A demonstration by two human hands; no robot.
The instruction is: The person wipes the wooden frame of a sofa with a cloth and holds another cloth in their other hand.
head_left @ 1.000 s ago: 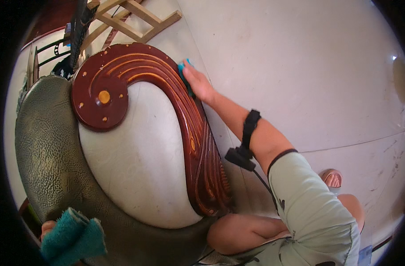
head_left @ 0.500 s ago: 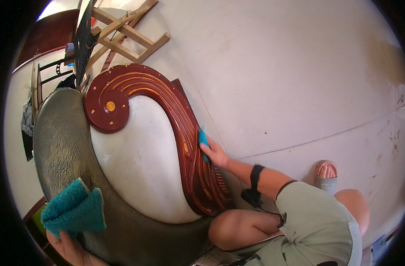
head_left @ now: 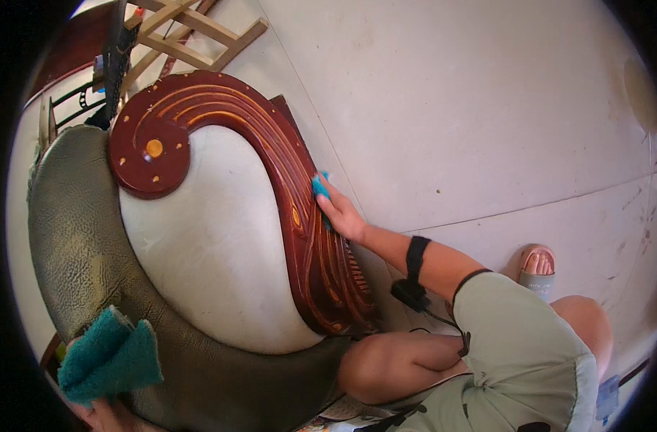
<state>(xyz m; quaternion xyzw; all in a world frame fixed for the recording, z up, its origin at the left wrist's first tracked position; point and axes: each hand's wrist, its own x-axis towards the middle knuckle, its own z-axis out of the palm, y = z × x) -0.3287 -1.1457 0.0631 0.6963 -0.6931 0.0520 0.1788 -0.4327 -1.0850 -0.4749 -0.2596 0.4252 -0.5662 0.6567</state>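
Note:
A reddish-brown carved wooden trim [head_left: 271,155] with gold accents curls into a scroll at the upper left of an upholstered armrest. Its curve borders a white padded panel [head_left: 206,230], with dark olive leather [head_left: 76,209] wrapping round the left and bottom. My right hand [head_left: 344,217] presses a small teal cloth [head_left: 320,186] against the trim's outer right edge, fingers closed round it. At the lower left, my left hand [head_left: 105,416] grips a folded teal cloth [head_left: 112,360] from below, over the leather. Most of its fingers are hidden.
A wooden frame [head_left: 199,36] of crossed bars stands on the pale tiled floor [head_left: 451,108] beyond the armrest. My bent knee [head_left: 386,367] is close to the trim's lower end. A sandalled foot [head_left: 537,266] rests at the right.
My right hand and its cloth have slid up along the trim's outer edge, toward the scroll. The whole view has shifted a little. My left hand still holds its folded cloth.

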